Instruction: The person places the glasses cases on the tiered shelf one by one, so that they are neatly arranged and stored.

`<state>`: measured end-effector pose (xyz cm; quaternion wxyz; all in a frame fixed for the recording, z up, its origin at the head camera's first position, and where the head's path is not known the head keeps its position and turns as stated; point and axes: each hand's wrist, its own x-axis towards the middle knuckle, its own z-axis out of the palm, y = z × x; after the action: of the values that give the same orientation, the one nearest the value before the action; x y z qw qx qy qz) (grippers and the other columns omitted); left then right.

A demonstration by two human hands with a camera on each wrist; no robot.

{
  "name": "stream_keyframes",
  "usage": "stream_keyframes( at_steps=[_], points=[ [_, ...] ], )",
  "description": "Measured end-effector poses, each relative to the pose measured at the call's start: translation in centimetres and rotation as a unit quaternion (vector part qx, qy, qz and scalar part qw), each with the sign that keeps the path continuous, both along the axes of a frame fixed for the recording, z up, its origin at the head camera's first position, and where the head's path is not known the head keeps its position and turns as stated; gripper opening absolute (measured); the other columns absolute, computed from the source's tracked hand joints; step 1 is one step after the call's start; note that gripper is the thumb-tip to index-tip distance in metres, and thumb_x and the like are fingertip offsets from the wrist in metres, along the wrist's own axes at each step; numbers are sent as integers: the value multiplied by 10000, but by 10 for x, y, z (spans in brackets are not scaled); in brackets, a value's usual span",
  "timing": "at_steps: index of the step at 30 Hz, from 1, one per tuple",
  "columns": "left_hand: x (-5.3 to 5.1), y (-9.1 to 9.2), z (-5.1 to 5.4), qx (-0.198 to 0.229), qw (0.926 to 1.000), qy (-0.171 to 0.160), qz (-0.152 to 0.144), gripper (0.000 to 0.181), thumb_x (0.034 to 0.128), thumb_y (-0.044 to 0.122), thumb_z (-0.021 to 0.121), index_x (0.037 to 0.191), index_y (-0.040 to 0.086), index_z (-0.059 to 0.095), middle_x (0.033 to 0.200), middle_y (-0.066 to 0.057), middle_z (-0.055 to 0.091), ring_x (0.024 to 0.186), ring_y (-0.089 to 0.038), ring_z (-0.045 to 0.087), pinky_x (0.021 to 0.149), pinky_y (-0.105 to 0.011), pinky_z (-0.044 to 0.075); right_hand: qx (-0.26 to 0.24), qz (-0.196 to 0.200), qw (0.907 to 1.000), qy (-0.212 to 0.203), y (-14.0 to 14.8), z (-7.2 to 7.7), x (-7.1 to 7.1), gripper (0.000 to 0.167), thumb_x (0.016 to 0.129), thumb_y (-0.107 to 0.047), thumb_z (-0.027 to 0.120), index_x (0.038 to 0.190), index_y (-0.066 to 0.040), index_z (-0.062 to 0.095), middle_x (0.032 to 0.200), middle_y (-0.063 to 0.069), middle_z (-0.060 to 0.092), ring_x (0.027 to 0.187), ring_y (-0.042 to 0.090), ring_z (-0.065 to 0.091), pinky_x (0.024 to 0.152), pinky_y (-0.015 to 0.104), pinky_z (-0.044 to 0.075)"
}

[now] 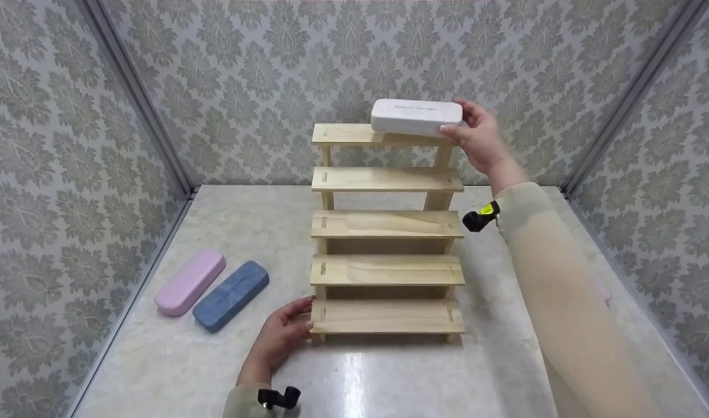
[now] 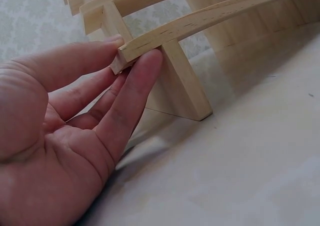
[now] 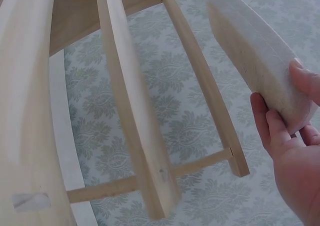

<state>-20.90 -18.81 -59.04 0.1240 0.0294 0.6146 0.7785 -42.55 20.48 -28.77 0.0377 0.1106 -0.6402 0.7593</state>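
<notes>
A person's right hand (image 1: 482, 139) is holding a white case (image 1: 417, 118) by its right end, the thumb lying on the near side and the fingers reaching around the far and lower sides. The grip is fitting narrowly around the case. The case is hovering just above the right part of the top shelf (image 1: 342, 134) of a pale wooden rack (image 1: 387, 223); the right wrist view is showing a gap between the two. Small lettering is running along the upper face of the case, too small to read.

The left hand (image 1: 281, 334) is pinching the left end of the lowest shelf (image 1: 387, 316), its grip narrow, with the thumb pressing on top and fingertips touching the underside.

The rack is standing upright on a pale, marbled table (image 1: 244, 226), its five shelves rising like stairs toward a wall (image 1: 261, 69) covered in grey leaf-patterned paper. To the left of the rack, a pink case (image 1: 190, 283) and a blue case (image 1: 231, 296) are lying side by side at a slant, the pink one farther left. The person is wearing pale sleeves, and a small black device (image 1: 277, 398) is sitting at the left wrist.
</notes>
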Motion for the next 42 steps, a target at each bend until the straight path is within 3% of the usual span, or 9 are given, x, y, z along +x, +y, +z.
stream_keyframes(
  at_steps=[10, 19, 30, 42],
  points=[
    [2, 0, 1, -78, 10000, -38, 33, 674, 906, -28, 674, 1526, -54, 412, 1329, -78, 611, 1097, -167, 679, 876, -335, 608, 569, -74, 9982, -156, -24, -3, -9, 687, 902, 112, 680, 1521, -3, 403, 1437, 95, 481, 1219, 168, 517, 894, 155, 535],
    [2, 2, 1, -89, 9998, -120, 161, 669, 896, -31, 689, 1515, -48, 434, 1326, -88, 621, 1087, -180, 686, 868, -337, 607, 1365, -81, 9905, -164, -33, -2, -12, 733, 925, 65, 679, 1567, 19, 329, 1578, 201, 416, 1371, 235, 474, 1134, 288, 464],
    [1, 0, 3, -140, 9999, -49, 89, 671, 902, -23, 680, 1521, -54, 420, 1338, -94, 611, 1108, -174, 679, 893, -350, 605, 3135, -364, 9486, 239, -30, 4, -15, 727, 971, -135, 700, 1585, -3, 336, 1588, 193, 430, 1439, 297, 456, 1205, 362, 390],
    [2, 0, 2, -55, 10000, 36, 27, 670, 914, -28, 677, 1522, -72, 402, 1303, -62, 623, 1090, -158, 682, 864, -318, 609, 3859, -251, 9222, 57, -30, 6, -14, 750, 1022, -204, 634, 1630, -38, 228, 1665, 166, 326, 1528, 288, 366, 1264, 376, 312]
  ],
)
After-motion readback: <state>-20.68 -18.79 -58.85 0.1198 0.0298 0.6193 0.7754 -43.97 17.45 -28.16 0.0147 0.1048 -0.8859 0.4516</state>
